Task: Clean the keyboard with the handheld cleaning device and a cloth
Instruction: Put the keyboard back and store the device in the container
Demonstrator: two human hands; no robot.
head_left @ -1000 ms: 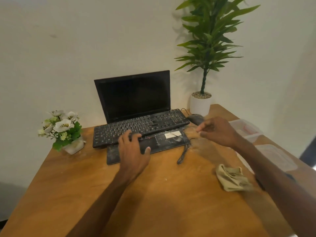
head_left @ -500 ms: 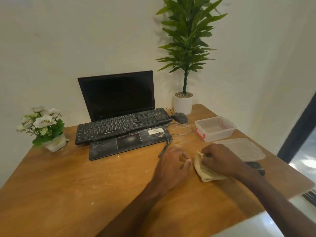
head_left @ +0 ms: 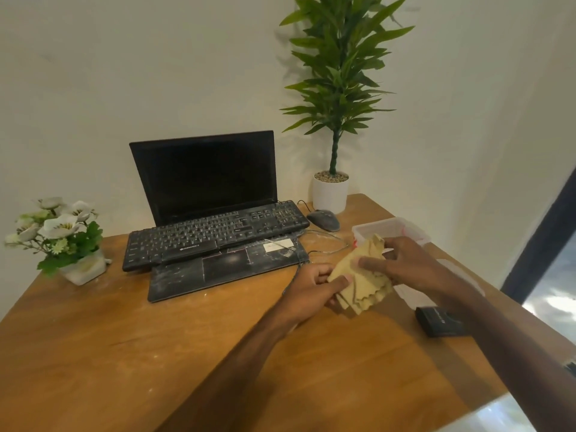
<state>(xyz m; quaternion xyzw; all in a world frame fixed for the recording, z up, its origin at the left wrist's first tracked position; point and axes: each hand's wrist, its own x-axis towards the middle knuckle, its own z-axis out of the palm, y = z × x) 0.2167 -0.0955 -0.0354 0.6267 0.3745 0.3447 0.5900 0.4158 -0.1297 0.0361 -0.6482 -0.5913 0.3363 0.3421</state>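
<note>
A dusty black keyboard (head_left: 215,233) rests on the base of an open black laptop (head_left: 205,176), near the back of the wooden table (head_left: 124,353). A yellowish cloth (head_left: 363,275) is lifted off the table to the right of the laptop. My left hand (head_left: 314,286) pinches its lower left edge. My right hand (head_left: 402,263) grips it from the right, thumb on top. A small black box-shaped device (head_left: 441,321) lies on the table to the right of my hands, below my right forearm.
A black mouse (head_left: 324,220) with its cable sits right of the keyboard. A clear plastic container (head_left: 389,227) and its lid (head_left: 414,294) lie behind my right hand. A potted plant (head_left: 332,191) stands at the back corner, a white flower pot (head_left: 65,241) at the left.
My left hand left the keyboard and came right to the cloth. My right hand took the cloth off the table, and both hands now hold it raised. The view swung right.
</note>
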